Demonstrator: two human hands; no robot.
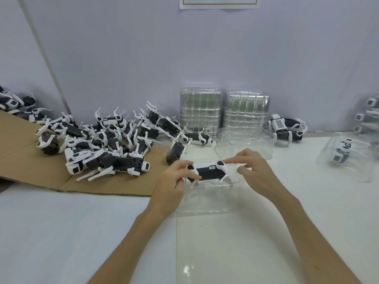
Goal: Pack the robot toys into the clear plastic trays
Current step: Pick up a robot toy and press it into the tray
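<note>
Underneath the robot toy (209, 171), white tabletop (61, 232) runs to a pale wall (123, 58).

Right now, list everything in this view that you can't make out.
All in the head view:
- Sheet on the wall: cut off by the top edge; print unreadable.
- Label on the toy in the left hand: too small to read.
- Tray under it: clear plastic, outline faint; whether the toy is seated is unclear.
- Far-right toys: blurred, cut by the right edge.
- Pile: tangled, count unclear.

Toy pile (106, 144) left of tray stacks (201, 111)
</note>
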